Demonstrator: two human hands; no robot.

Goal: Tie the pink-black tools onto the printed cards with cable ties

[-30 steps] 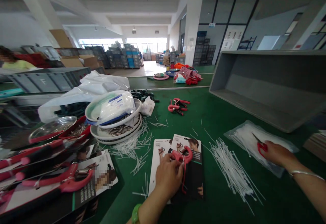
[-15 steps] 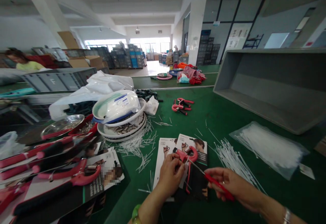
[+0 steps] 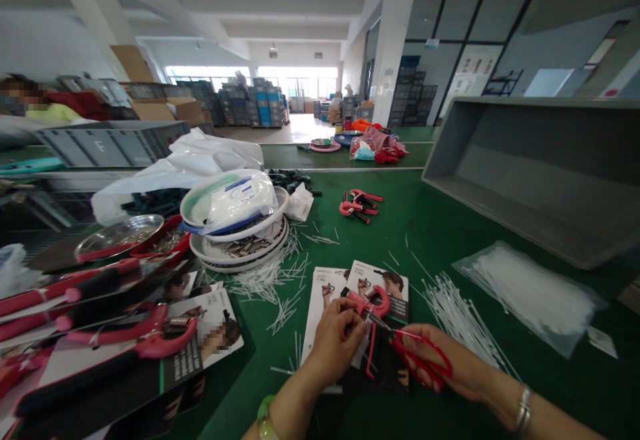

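Note:
A pink hand grip strengthener with a coil spring lies on a printed card, over a second card. My left hand is closed beside it, thumb and fingers pinched on a thin white cable tie whose end is mostly hidden. My right hand is closed around red-handled scissors. The scissor blades point left and reach the tie close to my left fingertips; whether they touch it I cannot tell.
White cable ties lie loose at right, beside a bag of ties. A grey crate lies on its side behind. Carded hand grips pile up at left, near stacked bowls. More grips lie ahead. A person sits far left.
The scissors have turned in my right hand, and their handle loops now show spread apart. My left hand stays pinched at the same place on the grip strengthener.

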